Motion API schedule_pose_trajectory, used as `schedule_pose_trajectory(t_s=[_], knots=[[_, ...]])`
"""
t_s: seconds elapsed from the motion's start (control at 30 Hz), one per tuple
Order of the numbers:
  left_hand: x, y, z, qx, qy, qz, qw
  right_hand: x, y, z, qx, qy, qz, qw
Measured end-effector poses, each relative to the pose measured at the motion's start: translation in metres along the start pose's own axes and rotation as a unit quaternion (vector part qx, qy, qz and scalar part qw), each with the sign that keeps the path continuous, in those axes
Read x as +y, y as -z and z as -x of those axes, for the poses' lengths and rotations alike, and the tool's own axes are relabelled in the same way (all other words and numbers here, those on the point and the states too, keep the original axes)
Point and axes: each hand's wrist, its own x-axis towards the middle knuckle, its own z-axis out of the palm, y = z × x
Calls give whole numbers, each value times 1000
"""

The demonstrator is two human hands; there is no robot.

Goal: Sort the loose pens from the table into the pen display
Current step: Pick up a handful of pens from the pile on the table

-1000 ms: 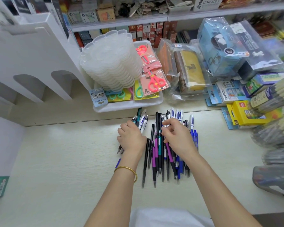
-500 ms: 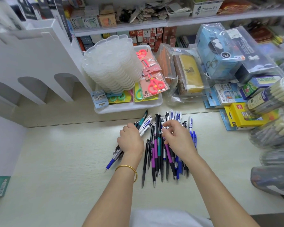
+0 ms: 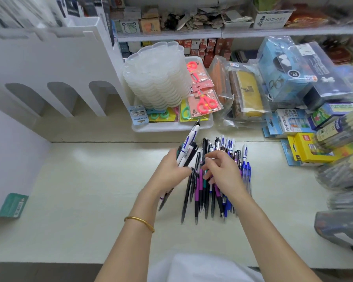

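Your left hand point(image 3: 172, 169) is clenched round a bundle of pens point(image 3: 186, 153), raised off the table point(image 3: 90, 190). The bundle slants toward 1 o'clock. One white pen point(image 3: 190, 139) with blue print sticks out farthest, its tip reaching the front rim of the tray point(image 3: 171, 128). The lower ends of the bundle show below your palm, toward 7 o'clock. A gold bracelet point(image 3: 140, 220) sits on that wrist.

Your right hand point(image 3: 224, 174) is just at 3 o'clock of the left, fingers curled down onto the pile of pens point(image 3: 200, 198). It touches the pile, but I cannot tell whether it grips any pen.

The pile lies on the table at the centre, pens roughly parallel along the 12-to-6 line: black, purple, teal, blue and white barrels, partly under your right hand.

The pen display point(image 3: 55, 64), white with arched openings, stands at 10 o'clock, well apart from the pile.

At 12 o'clock the tray holds packaged scissors point(image 3: 205, 102) and a stack of clear plastic lids point(image 3: 159, 78). A yellow box point(image 3: 306, 149) lies at 3 o'clock.
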Motion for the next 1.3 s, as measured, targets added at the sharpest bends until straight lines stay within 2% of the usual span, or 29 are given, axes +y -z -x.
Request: schedule_pose_trajectory(t_s=[0.13, 0.23, 0.3, 0.37, 0.47, 0.57, 0.63, 0.83, 1.0, 1.2, 1.3], knots=[[23, 15, 4, 52, -48, 197, 978, -9, -15, 7, -16, -71, -124, 990], [39, 26, 3, 112, -109, 277, 948, -16, -28, 14, -45, -143, -221, 964], [47, 32, 5, 136, -157, 292, 933, -24, -39, 21, -80, -205, -336, 916], [54, 33, 9, 144, -197, 295, 924, -35, -48, 27, -98, -250, -464, 844], [62, 34, 18, 128, -261, 298, 909, -54, -62, 31, -96, -263, -586, 761], [64, 37, 24, 127, -298, 280, 904, -67, -66, 24, -71, -255, -656, 707], [63, 37, 27, 127, -316, 269, 901, -70, -66, 17, -80, -226, -673, 700], [56, 38, 25, 104, -342, 307, 882, -83, -63, 11, -112, -154, -680, 708], [54, 29, 20, 134, -293, 354, 878, -105, -65, 16, -130, -96, -685, 711], [51, 30, 22, 136, -251, 313, 906, -109, -73, 20, -120, -109, -687, 708], [50, 35, 21, 122, -247, 331, 903, -110, -79, 23, -110, -113, -687, 709]])
